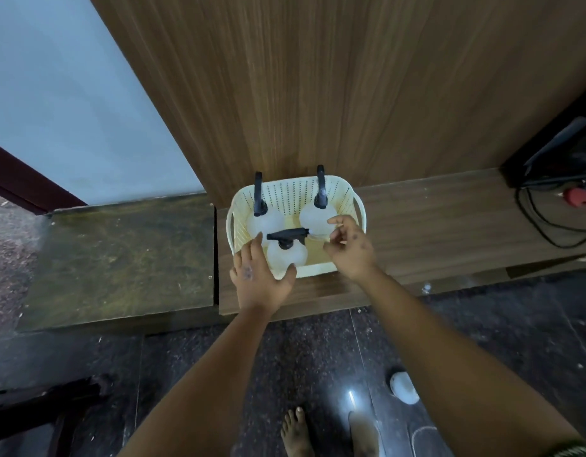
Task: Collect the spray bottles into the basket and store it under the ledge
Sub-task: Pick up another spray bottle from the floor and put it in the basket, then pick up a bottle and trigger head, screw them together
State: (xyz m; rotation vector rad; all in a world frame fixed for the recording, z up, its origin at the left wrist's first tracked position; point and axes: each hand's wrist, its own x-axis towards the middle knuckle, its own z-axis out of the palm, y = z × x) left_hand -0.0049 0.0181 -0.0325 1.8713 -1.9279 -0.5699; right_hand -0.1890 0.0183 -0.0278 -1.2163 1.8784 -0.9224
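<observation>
Basket (346, 199), cream, perforated, sits on the wooden ledge (433, 222), back wall against the upright wood panel (318, 77), left side near the ledge's left edge. Three spray bottles stand inside: back-left bottle (263, 219), back-right bottle (318, 216), front bottle (286, 250) with nozzle pointing right.

Left hand (258, 275): open, fingers spread, laid over the basket's near-left corner, thumb by the front bottle. Right hand (349, 247): fingers loosely curled, holding nothing, over the basket's right side.

Ledge free to the right up to black cables (545, 222). Stone slab (120, 255) abuts left. Dark floor (318, 357) below; white round object (404, 387) there.
</observation>
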